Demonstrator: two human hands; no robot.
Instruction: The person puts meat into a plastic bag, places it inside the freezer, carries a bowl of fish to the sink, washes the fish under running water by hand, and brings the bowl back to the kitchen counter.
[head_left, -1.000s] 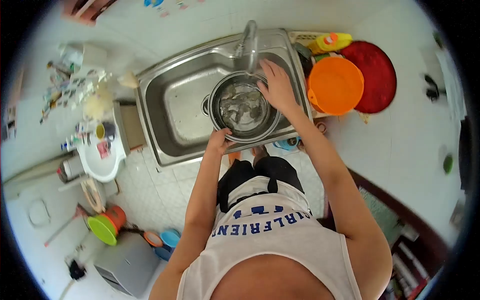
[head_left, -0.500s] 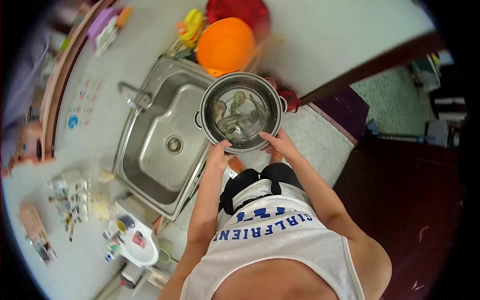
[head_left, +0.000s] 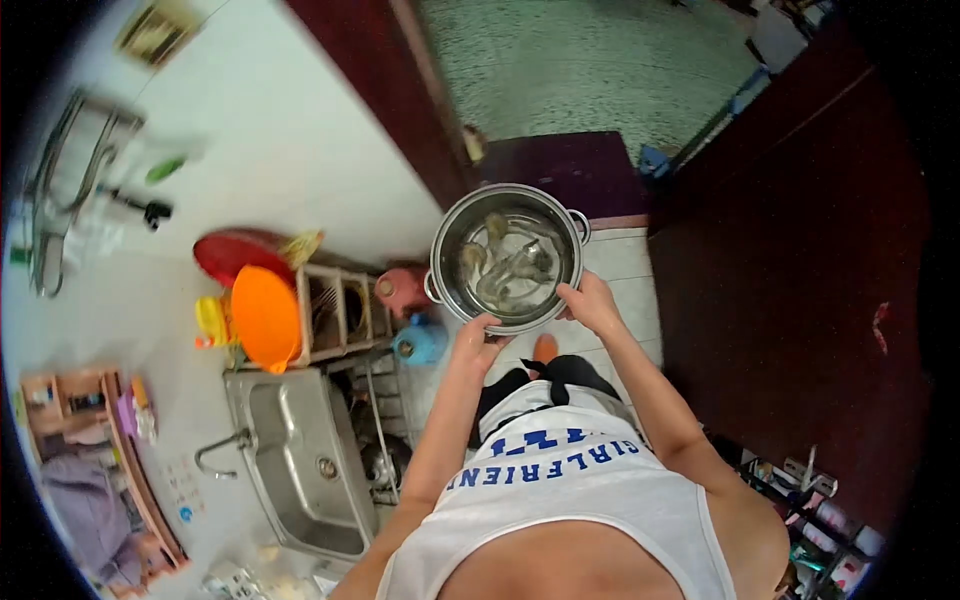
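Observation:
A round stainless steel pot (head_left: pixel 460 225) with two loop handles is held out in front of my body. Inside lie several wet, greyish pieces (head_left: pixel 515 268) of what may be raw seafood or meat; I cannot tell the kind. My left hand (head_left: pixel 480 348) grips the near left rim, thumb on top and fingers underneath. On the near right side, my right hand (head_left: pixel 592 303) clasps the rim in the same way, below the right handle. The pot is roughly level, and the fingers beneath it are partly hidden.
To the left is a steel sink (head_left: pixel 300 480) with a faucet (head_left: pixel 222 452). An orange basin (head_left: pixel 265 318) leans by a rack, near a pink container (head_left: pixel 402 290) and blue container (head_left: pixel 420 342). Ahead, a dark purple mat (head_left: pixel 560 165) lies at a doorway beside a dark door (head_left: pixel 780 230).
My body and view have turned right, from the sink toward the doorway. The pot has come along in both hands, away from the sink's edge.

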